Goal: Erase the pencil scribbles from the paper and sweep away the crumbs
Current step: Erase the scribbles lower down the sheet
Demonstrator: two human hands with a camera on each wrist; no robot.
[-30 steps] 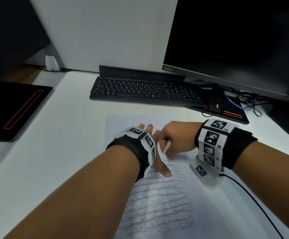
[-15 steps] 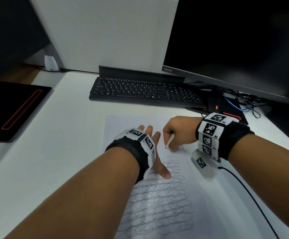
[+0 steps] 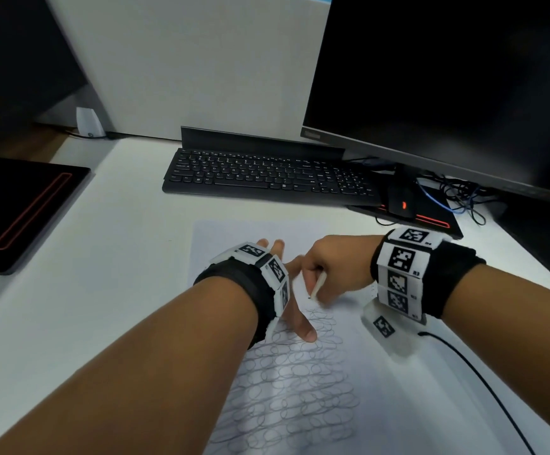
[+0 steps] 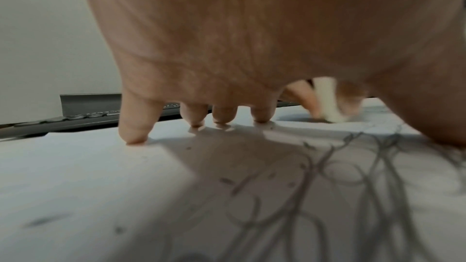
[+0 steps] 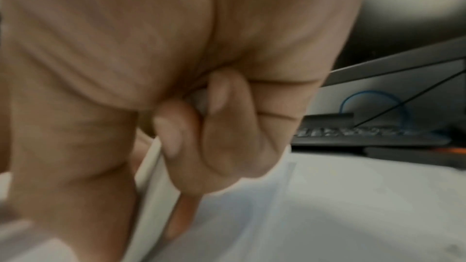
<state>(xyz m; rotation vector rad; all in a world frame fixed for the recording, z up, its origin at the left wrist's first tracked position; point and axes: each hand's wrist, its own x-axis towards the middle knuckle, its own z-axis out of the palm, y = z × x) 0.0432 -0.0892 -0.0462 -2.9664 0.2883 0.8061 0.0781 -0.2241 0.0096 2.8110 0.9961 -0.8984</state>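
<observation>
- Centrally: left hand (image 3: 278, 290), fingers (image 4: 133, 125) spread straight, fingertips pressing paper (image 3: 382, 389) beside scribbles (image 3: 293, 389).
- Right hand (image 3: 336, 261), fingers curled around white eraser (image 3: 317, 284), tip touching paper.

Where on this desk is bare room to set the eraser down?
Bare desk lies between the paper, keyboard and black pad. Crowded: right of the paper, with the black cable and cable tangle under the monitor.
</observation>
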